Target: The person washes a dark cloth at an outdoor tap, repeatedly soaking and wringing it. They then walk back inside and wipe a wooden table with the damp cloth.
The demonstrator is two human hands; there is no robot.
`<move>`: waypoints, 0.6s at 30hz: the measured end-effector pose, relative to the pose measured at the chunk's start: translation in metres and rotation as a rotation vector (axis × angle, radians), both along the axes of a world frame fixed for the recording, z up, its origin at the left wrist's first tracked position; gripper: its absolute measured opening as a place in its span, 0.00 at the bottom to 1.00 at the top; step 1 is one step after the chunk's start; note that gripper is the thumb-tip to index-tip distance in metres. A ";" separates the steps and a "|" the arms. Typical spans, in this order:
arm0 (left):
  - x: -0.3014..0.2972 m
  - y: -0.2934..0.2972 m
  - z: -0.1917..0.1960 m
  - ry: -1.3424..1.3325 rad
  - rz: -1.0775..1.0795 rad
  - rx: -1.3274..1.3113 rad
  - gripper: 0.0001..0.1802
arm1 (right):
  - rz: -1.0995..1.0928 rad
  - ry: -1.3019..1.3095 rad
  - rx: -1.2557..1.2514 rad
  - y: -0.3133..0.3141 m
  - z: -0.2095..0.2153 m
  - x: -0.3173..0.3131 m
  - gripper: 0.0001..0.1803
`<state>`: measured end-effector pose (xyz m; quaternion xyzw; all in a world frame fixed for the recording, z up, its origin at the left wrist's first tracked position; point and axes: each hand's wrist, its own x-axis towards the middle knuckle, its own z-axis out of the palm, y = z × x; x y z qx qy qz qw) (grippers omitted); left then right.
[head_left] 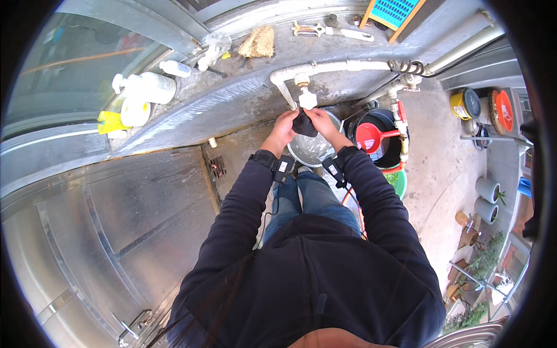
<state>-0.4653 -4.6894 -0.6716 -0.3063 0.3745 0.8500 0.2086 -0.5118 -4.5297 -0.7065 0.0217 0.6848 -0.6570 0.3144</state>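
Observation:
Between both hands is a small dark, soft-looking piece of cloth (304,124), held over a round metal basin (301,152). My left hand (282,129) grips its left side and my right hand (322,123) its right side, fingers closed. Just beyond the cloth is a tap with a white handle (308,100), fed by a white pipe (331,66). The basin looks wet inside, but the hands and cloth hide part of it. Both wrists wear black bands with small boxes.
Right of the basin stands a black bucket (383,119) with a red dipper (368,138), beside a vertical pipe (401,124). White bottles (156,87) line the ledge at left; a sponge-like tan block (257,42) and a peeler-like tool (333,31) lie farther along. Flowerpots (487,190) stand far right.

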 end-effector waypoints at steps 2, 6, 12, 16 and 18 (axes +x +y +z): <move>-0.001 0.006 -0.011 -0.017 0.088 -0.101 0.15 | -0.064 0.120 0.344 0.007 -0.002 0.003 0.23; -0.004 0.021 -0.016 0.090 0.238 -0.021 0.12 | -0.237 -0.307 0.115 0.009 0.001 0.010 0.28; -0.002 0.030 0.008 0.105 0.051 -0.172 0.31 | -0.216 -0.022 -0.170 0.001 0.002 0.002 0.20; 0.004 0.023 0.029 0.114 -0.135 -0.140 0.56 | -0.244 -0.053 -0.273 -0.002 0.002 -0.005 0.17; 0.002 0.020 0.036 0.169 -0.197 -0.020 0.48 | -0.218 -0.165 -0.300 -0.003 0.004 -0.006 0.21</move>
